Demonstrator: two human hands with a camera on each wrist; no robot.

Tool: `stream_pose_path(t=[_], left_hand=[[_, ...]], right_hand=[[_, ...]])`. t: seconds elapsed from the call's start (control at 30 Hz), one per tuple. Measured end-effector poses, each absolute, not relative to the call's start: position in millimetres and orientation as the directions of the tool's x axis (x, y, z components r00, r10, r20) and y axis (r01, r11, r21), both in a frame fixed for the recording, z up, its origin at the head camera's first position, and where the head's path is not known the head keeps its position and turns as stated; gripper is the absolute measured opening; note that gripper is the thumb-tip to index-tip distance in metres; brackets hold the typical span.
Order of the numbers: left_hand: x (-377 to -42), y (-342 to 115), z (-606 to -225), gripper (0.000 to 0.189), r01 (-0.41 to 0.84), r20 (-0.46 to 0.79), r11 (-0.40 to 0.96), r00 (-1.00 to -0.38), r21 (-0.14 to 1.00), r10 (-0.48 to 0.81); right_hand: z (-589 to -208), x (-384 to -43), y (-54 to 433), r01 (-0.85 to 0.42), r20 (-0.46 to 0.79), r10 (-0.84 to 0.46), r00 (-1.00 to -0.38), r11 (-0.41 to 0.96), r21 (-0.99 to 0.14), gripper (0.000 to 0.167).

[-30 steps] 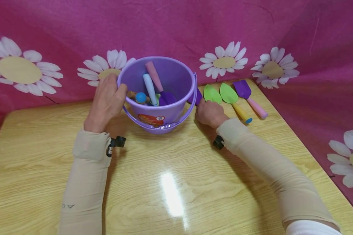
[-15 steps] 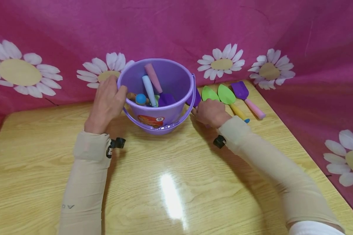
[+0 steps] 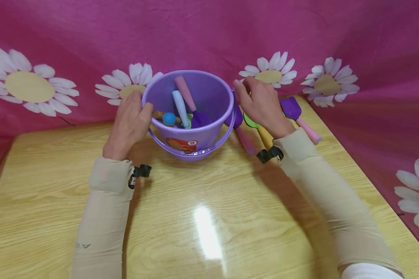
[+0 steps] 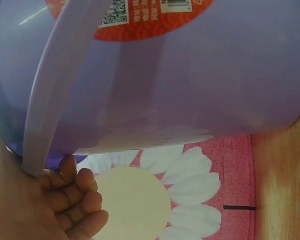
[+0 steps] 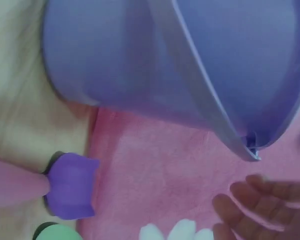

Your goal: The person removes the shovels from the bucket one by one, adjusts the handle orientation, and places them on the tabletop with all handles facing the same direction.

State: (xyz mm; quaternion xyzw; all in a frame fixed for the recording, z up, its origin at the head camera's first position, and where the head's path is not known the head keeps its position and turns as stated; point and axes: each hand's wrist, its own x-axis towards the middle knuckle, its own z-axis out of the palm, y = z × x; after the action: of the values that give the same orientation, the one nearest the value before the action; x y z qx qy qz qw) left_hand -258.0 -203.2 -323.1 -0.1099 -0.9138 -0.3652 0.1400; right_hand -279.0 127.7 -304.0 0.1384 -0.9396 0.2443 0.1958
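A purple bucket point(image 3: 211, 136) with a red label stands upright on the table, its handle point(image 3: 195, 154) hanging down in front. At its left rim my left hand point(image 3: 127, 122) grips the edge, fingers curled at the outside in the left wrist view. My right hand point(image 3: 262, 104) is raised beside the right rim; in the right wrist view its loosely bent fingers point(image 5: 240, 200) hold nothing and stay apart from the bucket. Inside the bucket lie a purple toy shovel point(image 3: 200, 119) with a pink handle, a light blue handle point(image 3: 180, 108) and a blue-tipped brown handle point(image 3: 169, 119).
Right of the bucket, a pink-handled purple shovel point(image 3: 244, 139), a yellow-handled green trowel point(image 3: 265, 136) and another purple shovel point(image 3: 309, 130) lie on the wooden table point(image 3: 167, 217). My right hand partly covers this row. A pink flowered cloth point(image 3: 195, 35) hangs behind.
My right hand has let go of the pink-handled purple shovel beside the bucket and risen to the bucket's right rim. My left hand stays on the left rim.
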Motion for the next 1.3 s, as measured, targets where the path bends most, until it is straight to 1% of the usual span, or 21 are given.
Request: stream_pose_path(t=[0.07,0.13,0.2,0.23,0.33,0.43,0.53,0.63,0.73,0.83,1.03,1.1,1.3], left_hand=[[-258,-203,-323,0.044,0.303,0.334,0.704,-0.937,0.642,0.098],[-258,-203,-324,0.043,0.302,0.337,0.705,-0.937,0.641,0.095],[-258,-203,-324,0.043,0.300,0.335,0.705,-0.938,0.643,0.093],[-259,-204,-324,0.042,0.301,0.338,0.706,-0.937,0.641,0.093],[-259,-204,-324,0.042,0.303,0.340,0.706,-0.936,0.640,0.093],[-259,-204,-324,0.041,0.303,0.345,0.708,-0.934,0.638,0.089],[-260,-204,-324,0.041,0.303,0.348,0.706,-0.934,0.641,0.085],[-260,-203,-325,0.041,0.307,0.347,0.699,-0.933,0.645,0.090],[-261,-203,-326,0.041,0.307,0.348,0.700,-0.933,0.645,0.089],[-260,-204,-326,0.041,0.303,0.349,0.702,-0.934,0.644,0.082],[-260,-202,-325,0.040,0.298,0.350,0.708,-0.934,0.641,0.077],[-259,-202,-325,0.040,0.298,0.355,0.710,-0.932,0.638,0.072],[-260,-204,-326,0.040,0.303,0.365,0.710,-0.928,0.636,0.070]], right_hand=[[-301,-279,124,-0.385,0.401,-0.203,-0.893,0.805,-0.450,0.064],[-300,-279,120,-0.380,0.326,-0.242,-0.914,0.795,-0.473,0.079],[-300,-280,117,-0.359,0.254,-0.265,-0.930,0.799,-0.482,0.086],[-301,-282,115,-0.350,0.229,-0.269,-0.935,0.803,-0.483,0.086],[-306,-287,114,-0.360,0.215,-0.290,-0.933,0.782,-0.509,0.073],[-314,-294,114,-0.416,0.270,-0.318,-0.909,0.739,-0.530,0.061],[-323,-298,115,-0.479,0.350,-0.335,-0.875,0.707,-0.521,0.055],[-328,-297,116,-0.506,0.404,-0.331,-0.853,0.715,-0.483,0.054],[-328,-296,117,-0.523,0.427,-0.341,-0.837,0.726,-0.445,0.053],[-326,-298,118,-0.539,0.429,-0.368,-0.825,0.741,-0.401,0.052],[-318,-299,122,-0.539,0.399,-0.410,-0.820,0.786,-0.302,0.053],[-318,-298,123,-0.543,0.391,-0.418,-0.820,0.786,-0.297,0.054],[-321,-299,119,-0.549,0.393,-0.416,-0.820,0.767,-0.333,0.056]])
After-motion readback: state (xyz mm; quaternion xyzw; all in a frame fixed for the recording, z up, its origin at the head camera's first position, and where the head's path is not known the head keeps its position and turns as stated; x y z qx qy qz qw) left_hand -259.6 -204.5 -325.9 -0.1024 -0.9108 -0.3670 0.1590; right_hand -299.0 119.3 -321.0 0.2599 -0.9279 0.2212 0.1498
